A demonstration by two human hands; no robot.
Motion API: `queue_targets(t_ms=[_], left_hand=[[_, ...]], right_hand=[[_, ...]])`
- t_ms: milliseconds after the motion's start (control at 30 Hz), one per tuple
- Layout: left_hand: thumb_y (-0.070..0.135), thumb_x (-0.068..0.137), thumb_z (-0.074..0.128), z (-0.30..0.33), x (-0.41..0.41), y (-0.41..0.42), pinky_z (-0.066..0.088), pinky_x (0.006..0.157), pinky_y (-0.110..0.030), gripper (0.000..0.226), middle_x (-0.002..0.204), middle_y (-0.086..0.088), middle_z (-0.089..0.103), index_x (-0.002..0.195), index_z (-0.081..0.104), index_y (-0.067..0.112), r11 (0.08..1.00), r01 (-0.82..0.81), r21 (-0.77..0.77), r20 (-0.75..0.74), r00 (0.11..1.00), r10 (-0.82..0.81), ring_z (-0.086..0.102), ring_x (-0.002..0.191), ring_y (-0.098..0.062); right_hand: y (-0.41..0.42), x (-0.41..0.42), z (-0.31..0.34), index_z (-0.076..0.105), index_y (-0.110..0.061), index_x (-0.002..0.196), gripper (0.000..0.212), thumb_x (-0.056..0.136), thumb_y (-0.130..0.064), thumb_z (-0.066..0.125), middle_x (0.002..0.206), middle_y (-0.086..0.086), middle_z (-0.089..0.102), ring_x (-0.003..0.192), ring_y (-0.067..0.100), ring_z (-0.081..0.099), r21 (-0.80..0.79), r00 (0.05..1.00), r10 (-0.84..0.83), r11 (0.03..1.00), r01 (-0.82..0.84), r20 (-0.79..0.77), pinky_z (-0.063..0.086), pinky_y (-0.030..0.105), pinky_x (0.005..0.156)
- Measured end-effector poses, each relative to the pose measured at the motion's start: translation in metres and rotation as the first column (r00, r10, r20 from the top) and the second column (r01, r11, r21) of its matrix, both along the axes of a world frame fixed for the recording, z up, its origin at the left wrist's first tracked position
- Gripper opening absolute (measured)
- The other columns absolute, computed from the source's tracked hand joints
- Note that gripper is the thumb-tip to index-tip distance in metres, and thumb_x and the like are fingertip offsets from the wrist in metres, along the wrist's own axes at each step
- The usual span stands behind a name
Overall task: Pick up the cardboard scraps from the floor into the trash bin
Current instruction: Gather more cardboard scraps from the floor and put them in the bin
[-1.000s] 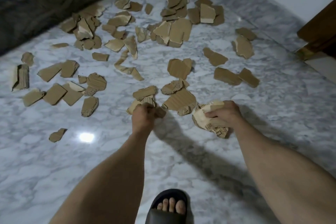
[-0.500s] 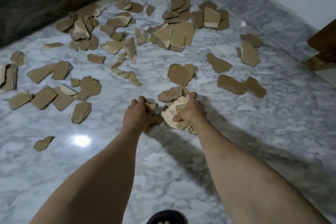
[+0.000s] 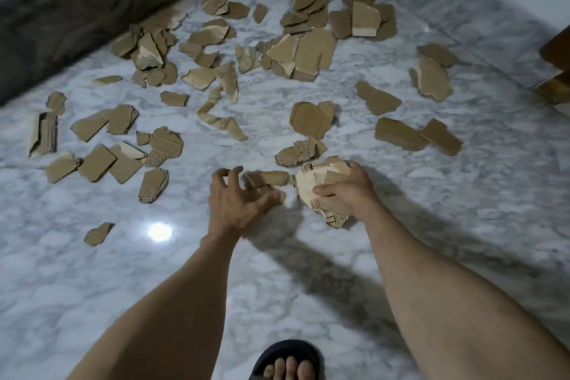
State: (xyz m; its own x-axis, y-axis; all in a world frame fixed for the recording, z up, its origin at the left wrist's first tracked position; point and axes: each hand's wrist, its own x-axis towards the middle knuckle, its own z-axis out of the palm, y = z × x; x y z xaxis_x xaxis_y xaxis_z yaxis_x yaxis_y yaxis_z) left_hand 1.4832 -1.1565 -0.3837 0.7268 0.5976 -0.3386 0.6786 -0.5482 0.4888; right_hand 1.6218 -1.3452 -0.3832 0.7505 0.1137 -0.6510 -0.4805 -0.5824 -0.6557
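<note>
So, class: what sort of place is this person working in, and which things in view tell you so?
Probably a room in a home: a polished marble floor, a dark shaggy rug along its far edge, and a sandalled foot suggesting indoor, domestic wear.

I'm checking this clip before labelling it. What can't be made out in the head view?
- Trash bin: nowhere in the frame.
- Scraps under the left hand: motion blur hides whether it grips them.
- Bundle of scraps in the right hand: fingers hide the count.
- Wooden object: cut off at the right edge.
</note>
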Motion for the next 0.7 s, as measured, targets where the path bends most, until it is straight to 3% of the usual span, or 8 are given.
queue_targets(t_ms=[67,133,267,400,533,633,700], left_hand=[[0.081,0.056,0.073,-0.005,-0.013,-0.004,0.033,0.109,-0.055,0.126,0.151,-0.013,0.021,0.151,0.017,0.022,0.998,0.052,0.043,-0.151,0.988,-0.045,0.030,0.136,-0.040],[0.074,0.054,0.080,-0.011,-0.018,-0.009,0.036,0.104,-0.055,0.122,0.146,-0.014,0.024,0.146,0.019,0.021,0.991,0.087,0.098,-0.216,0.974,-0.065,0.033,0.131,-0.041],[0.056,0.061,0.087,-0.015,-0.017,-0.009,0.042,0.098,-0.050,0.095,0.133,-0.017,0.036,0.133,0.040,0.015,0.997,0.038,0.074,-0.133,0.991,-0.028,0.042,0.119,-0.040],[0.043,0.071,0.084,-0.022,-0.025,-0.013,0.048,0.087,-0.039,0.071,0.118,-0.016,0.058,0.124,0.053,0.008,0.999,-0.006,-0.046,0.010,1.000,0.006,0.056,0.108,-0.036],[0.056,0.079,0.064,-0.023,-0.027,-0.014,0.040,0.063,-0.033,0.050,0.097,-0.008,0.064,0.104,0.062,0.013,0.982,0.134,0.134,-0.053,0.990,-0.128,0.062,0.095,-0.036],[0.047,0.079,0.065,-0.016,-0.030,-0.007,0.046,0.060,-0.037,0.039,0.084,-0.008,0.058,0.083,0.061,0.009,0.970,0.147,0.196,0.028,0.988,-0.155,0.060,0.082,-0.036],[0.043,0.083,0.058,-0.006,-0.030,-0.001,0.041,0.060,-0.036,0.034,0.086,-0.009,0.058,0.083,0.059,0.009,0.944,0.207,0.257,0.064,0.971,-0.231,0.058,0.083,-0.034]], right_hand=[[-0.012,0.003,0.002,0.052,-0.012,0.126,0.081,0.057,-0.003,0.094,0.112,0.003,0.065,0.102,0.021,0.062,0.034,0.999,-0.027,0.999,0.028,-0.017,0.051,0.032,0.091],[-0.018,0.005,0.004,0.053,-0.010,0.127,0.083,0.055,-0.004,0.095,0.112,0.005,0.068,0.104,0.025,0.065,0.046,0.999,-0.044,0.998,0.045,-0.029,0.054,0.039,0.094],[-0.016,0.006,0.013,0.052,-0.010,0.129,0.089,0.052,-0.005,0.097,0.114,0.007,0.068,0.103,0.029,0.066,0.068,0.998,-0.062,0.996,0.064,-0.022,0.055,0.047,0.094],[-0.006,0.004,0.024,0.054,-0.009,0.120,0.075,0.057,-0.005,0.095,0.109,0.006,0.068,0.100,0.027,0.066,0.083,1.000,-0.028,0.996,0.029,-0.014,0.056,0.044,0.092],[0.005,0.009,0.028,0.046,-0.017,0.110,0.066,0.063,-0.004,0.092,0.094,-0.002,0.061,0.084,0.017,0.060,0.119,1.000,-0.005,0.993,0.003,0.012,0.053,0.034,0.080],[0.014,0.015,0.028,0.054,-0.011,0.114,0.069,0.059,-0.010,0.095,0.103,0.003,0.067,0.092,0.023,0.064,0.111,0.999,-0.001,0.994,-0.004,0.044,0.056,0.037,0.085],[0.021,0.016,0.028,0.057,-0.009,0.112,0.067,0.057,-0.010,0.096,0.104,0.005,0.069,0.092,0.023,0.067,0.111,0.998,-0.002,0.994,-0.005,0.062,0.058,0.038,0.084]])
